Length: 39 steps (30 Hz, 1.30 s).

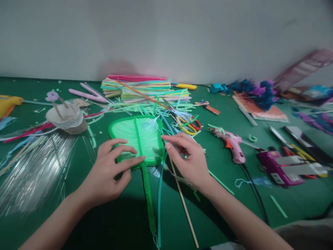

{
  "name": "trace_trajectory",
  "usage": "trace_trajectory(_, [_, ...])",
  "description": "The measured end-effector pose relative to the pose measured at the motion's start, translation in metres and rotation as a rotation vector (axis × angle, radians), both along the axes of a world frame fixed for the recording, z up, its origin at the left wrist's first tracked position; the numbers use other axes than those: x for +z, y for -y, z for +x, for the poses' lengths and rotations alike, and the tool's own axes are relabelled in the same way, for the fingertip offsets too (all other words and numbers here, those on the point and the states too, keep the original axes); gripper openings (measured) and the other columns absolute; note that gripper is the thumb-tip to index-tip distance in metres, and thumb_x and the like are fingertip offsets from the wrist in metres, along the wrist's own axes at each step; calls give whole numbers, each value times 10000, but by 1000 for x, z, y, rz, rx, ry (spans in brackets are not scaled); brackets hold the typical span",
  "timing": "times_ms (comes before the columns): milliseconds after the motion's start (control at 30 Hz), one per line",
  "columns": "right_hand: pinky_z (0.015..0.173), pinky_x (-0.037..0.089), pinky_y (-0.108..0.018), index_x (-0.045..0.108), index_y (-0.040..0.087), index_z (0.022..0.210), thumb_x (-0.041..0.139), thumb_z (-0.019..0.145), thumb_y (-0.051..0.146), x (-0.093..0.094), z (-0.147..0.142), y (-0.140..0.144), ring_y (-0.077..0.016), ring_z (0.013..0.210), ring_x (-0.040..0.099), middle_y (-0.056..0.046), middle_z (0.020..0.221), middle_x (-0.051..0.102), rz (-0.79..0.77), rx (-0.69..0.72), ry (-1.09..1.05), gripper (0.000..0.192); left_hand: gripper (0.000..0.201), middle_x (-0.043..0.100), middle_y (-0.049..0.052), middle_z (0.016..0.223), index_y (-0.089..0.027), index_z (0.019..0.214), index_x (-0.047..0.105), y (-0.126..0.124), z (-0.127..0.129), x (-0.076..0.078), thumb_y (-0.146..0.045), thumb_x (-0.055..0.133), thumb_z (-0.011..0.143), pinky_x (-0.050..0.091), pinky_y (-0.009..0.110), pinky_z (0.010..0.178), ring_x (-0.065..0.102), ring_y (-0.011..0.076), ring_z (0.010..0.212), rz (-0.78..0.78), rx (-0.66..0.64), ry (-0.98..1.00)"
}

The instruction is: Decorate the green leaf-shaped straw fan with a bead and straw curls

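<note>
A green hand fan (pixel 127 130) with a pale, ribbed face and a fuzzy dark-green rim and handle lies in front of me. My left hand (pixel 111 170) rests over its lower left part, fingers spread and fingertips on the face. At the fan's right edge, my right hand (pixel 184 156) has thumb and index finger brought together; whatever is between them is too small to make out. A pale blue tassel (pixel 151 124) lies across the fan's upper right. Beneath my right hand, a thin wooden stick (pixel 184 205) and a teal strip (pixel 159 205) run toward me.
Bundled coloured pipe cleaners (pixel 148 88) lie at the back, near yellow-and-red scissors (pixel 191 128). A pink glue gun (pixel 235 146) and a magenta device (pixel 278 168) are to the right. On the left stand a cup (pixel 67 119) and clear shiny strands (pixel 39 173).
</note>
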State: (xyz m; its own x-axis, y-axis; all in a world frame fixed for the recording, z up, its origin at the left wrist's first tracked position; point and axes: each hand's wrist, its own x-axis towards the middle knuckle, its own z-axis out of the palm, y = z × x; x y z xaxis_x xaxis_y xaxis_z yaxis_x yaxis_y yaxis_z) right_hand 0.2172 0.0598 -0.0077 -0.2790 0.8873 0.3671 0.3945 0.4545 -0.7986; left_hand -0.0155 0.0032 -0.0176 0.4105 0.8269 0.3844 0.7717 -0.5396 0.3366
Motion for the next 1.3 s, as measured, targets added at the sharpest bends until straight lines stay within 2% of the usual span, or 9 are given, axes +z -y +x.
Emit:
trace_trajectory(67, [535,411,-256,729,212,1030,578,896,201,1,3,-1,-114,603,478,-14,794,612,17,-26,2,203,447,630,45,1134,-373,1163,682,1,-1,0,-138,574,800,326,578,1016,439,332,1218,11,-29,-61])
trace_trajectory(200, [527,409,-251,730,210,1041,575,899,209,-5,3,-3,-116,619,501,-21,807,619,-18,9,11,210,431,632,36,1095,-421,1124,700,0,-2,-4,-183,621,774,309,587,1026,457,333,1191,3,-44,-105])
trace_trajectory(533, [567,438,-259,728,201,1045,574,904,209,-11,3,-3,-124,646,530,-25,812,616,-38,34,44,209,364,600,40,1099,-430,1058,729,-4,-2,-6,-206,629,789,329,564,1011,422,334,1225,-32,-44,-94])
trace_trajectory(667, [653,475,-283,731,186,1034,584,891,183,-14,0,1,-142,713,574,-40,842,624,8,72,77,206,340,591,42,1126,-420,1045,736,-4,-4,-4,-209,624,804,332,561,1023,404,329,1244,-54,-55,-84])
trace_trajectory(800, [739,488,-312,740,174,992,612,880,176,-20,-3,6,-173,809,601,-54,848,637,95,163,133,170,319,521,35,1302,-384,1037,749,-2,-12,1,-202,607,818,337,557,1024,410,310,1194,53,47,-3])
trace_trajectory(900, [754,481,-324,745,174,974,630,887,202,-23,-4,9,-186,826,593,-62,851,640,145,247,218,147,284,504,35,1310,-363,975,772,-2,-14,4,-193,604,822,333,560,1016,412,301,1155,136,108,30])
trace_trajectory(1100, [733,466,-314,742,192,996,615,918,259,-29,-10,11,-189,830,570,-61,859,634,169,285,303,163,256,428,59,1369,-363,975,773,-1,-4,1,-231,626,812,342,578,988,383,332,1171,75,25,-64])
trace_trajectory(1300, [757,452,-324,741,178,967,588,937,260,-31,-12,11,-183,813,561,-55,841,638,181,302,330,176,290,480,71,1329,-372,1036,746,-2,-4,-3,-233,645,803,344,584,978,415,338,1156,109,-41,-154])
